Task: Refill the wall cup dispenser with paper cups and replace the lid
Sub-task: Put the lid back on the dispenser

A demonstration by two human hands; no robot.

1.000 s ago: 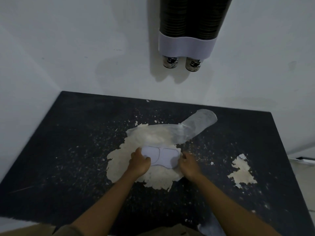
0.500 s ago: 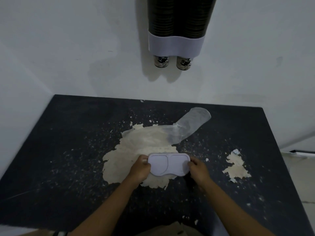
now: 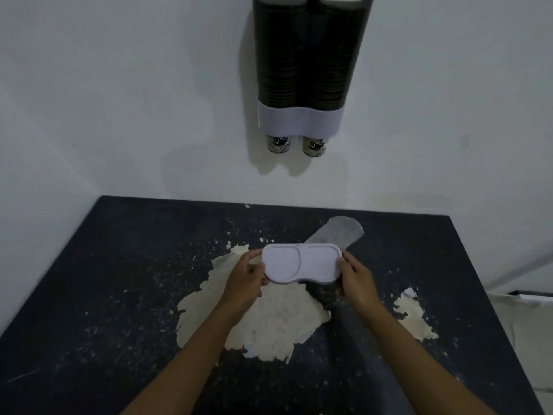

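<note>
The white lid (image 3: 302,266) is up in the air above the black bench (image 3: 125,265), flat and level, with its two round shapes facing up. The left hand (image 3: 244,283) holds its left end and the right hand (image 3: 357,281) holds its right end — fingers curled tight on the edges, so both hands are full. Up on the wall, well above the lid, hangs the cup dispenser (image 3: 302,70). Both of its dark tubes look packed with paper cups (image 3: 278,55) all the way to the open top, and one cup bottom pokes out under each tube. So the filling part looks done. What is left is the last job — lift the lid up and set it on top of the two tubes. Behind the lid an empty clear plastic sleeve (image 3: 338,232) lies on the bench, which has big patches where the black has peeled off.
</note>
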